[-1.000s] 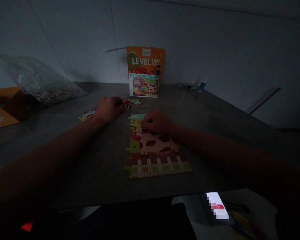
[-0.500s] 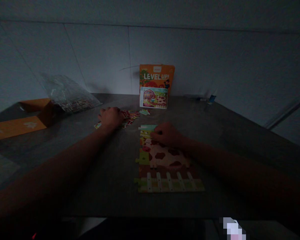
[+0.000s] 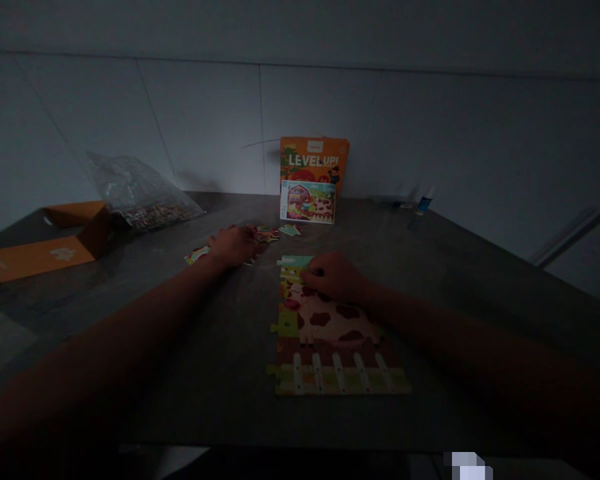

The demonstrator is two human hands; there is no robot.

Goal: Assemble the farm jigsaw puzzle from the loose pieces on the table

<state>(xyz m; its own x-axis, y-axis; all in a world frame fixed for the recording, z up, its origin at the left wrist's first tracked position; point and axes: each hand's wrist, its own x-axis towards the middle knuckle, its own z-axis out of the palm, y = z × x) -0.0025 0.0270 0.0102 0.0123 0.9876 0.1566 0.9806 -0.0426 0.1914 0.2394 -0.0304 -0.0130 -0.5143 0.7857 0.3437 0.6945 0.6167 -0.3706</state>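
Note:
My left hand (image 3: 235, 245) lies low over a loose pile of puzzle pieces (image 3: 266, 235), its fingers stretched over them. Part of the pile is hidden beneath it, and more pieces (image 3: 198, 254) show at its left. A partly assembled jigsaw puzzle (image 3: 330, 333) lies in front of me, with a spotted cow above a white fence and tabs along its left edge. My right hand (image 3: 337, 275) rests on the upper part of that puzzle, fingers curled in and thumb against the forefinger. Whether anything is inside it is hidden.
Behind the pieces, an orange "LEVEL UP!" box (image 3: 315, 160) stands by the wall with a farm picture card (image 3: 309, 202) leaning on it. At left are a clear plastic bag (image 3: 147, 193) of small bits and an open orange box part (image 3: 40, 257). A small blue-labelled bottle (image 3: 424, 201) stands back right.
My left hand has shifted right and slightly nearer across the loose pieces. My right hand stays in place on the puzzle. The view has tilted up a little.

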